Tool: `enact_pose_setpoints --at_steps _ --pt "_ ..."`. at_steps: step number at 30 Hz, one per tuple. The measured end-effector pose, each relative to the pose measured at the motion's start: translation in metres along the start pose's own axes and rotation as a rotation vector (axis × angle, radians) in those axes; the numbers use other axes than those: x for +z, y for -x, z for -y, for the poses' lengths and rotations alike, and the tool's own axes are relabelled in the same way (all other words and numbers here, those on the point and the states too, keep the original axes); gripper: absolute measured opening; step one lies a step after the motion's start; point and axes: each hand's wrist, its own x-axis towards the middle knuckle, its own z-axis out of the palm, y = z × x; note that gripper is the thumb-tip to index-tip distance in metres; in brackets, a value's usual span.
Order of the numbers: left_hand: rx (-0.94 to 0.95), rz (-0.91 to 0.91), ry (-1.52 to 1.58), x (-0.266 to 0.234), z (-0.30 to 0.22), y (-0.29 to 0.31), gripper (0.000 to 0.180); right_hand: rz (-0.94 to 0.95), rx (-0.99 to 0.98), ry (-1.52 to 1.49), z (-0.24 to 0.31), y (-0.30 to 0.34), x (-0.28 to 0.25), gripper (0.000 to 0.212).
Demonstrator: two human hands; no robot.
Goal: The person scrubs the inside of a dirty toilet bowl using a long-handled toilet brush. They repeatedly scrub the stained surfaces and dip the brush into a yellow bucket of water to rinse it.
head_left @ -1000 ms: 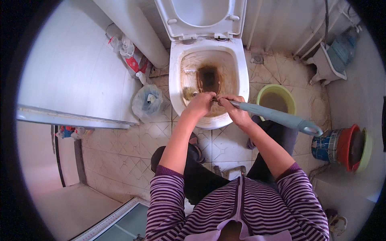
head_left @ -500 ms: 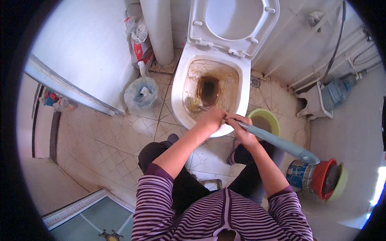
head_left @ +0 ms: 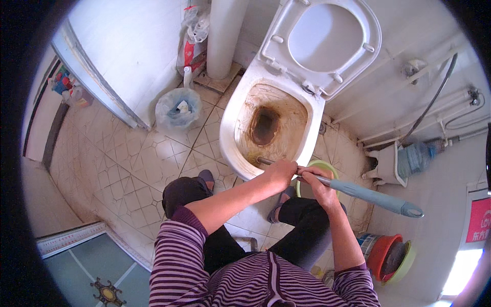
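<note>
My left hand (head_left: pixel 281 174) is closed around the metal shaft of a long-handled brush (head_left: pixel 371 196), close to its lower end. Just behind it, my right hand (head_left: pixel 319 187) grips the same shaft where the blue-grey handle begins. The brush slants down to the left over the front rim of a white toilet (head_left: pixel 231 148). Its small yellowish head is low against the front inner wall and blends with the brown stains there, so its shape is hard to make out. Brown staining covers the bowl's inside around the dark drain opening. Seat and lid are raised.
A lined waste bin (head_left: pixel 176 110) stands left of the toilet, near a white pipe (head_left: pixel 225 41). Beneath my right hand is a yellow-green basin (head_left: pixel 305 190). Stacked basins (head_left: pixel 384 256) lie at right; a white stool (head_left: pixel 387 165) and blue water bottle (head_left: pixel 415 157) rest by the wall.
The whole view has turned and shifted. Both hands keep their hold on the brush, whose handle end now lies farther right, clear of the stacked basins in view.
</note>
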Motion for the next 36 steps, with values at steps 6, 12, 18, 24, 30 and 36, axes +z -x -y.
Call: enact_pose_setpoints --at_steps 6,12,18,24,30,36 --pt "-0.031 -0.163 0.081 -0.018 0.030 -0.022 0.013 -0.157 -0.112 0.051 -0.024 -0.043 0.029 0.021" --pt "0.051 -0.121 0.049 -0.007 0.009 -0.001 0.014 0.079 0.027 0.033 0.028 -0.012 -0.002 0.022" --pt "-0.082 -0.103 0.038 -0.033 0.021 -0.025 0.019 -0.038 0.054 -0.153 0.017 -0.063 0.013 0.019" --pt "0.011 -0.051 0.119 -0.051 0.020 -0.032 0.032 0.111 0.163 -0.015 0.073 -0.083 -0.002 0.016" --pt "0.145 -0.315 0.294 -0.019 0.021 -0.061 0.023 0.063 0.084 0.353 0.067 -0.104 -0.004 0.015" --pt "0.248 -0.513 0.568 -0.002 0.050 -0.078 0.021 -0.022 -0.417 0.848 0.070 -0.110 0.036 0.019"
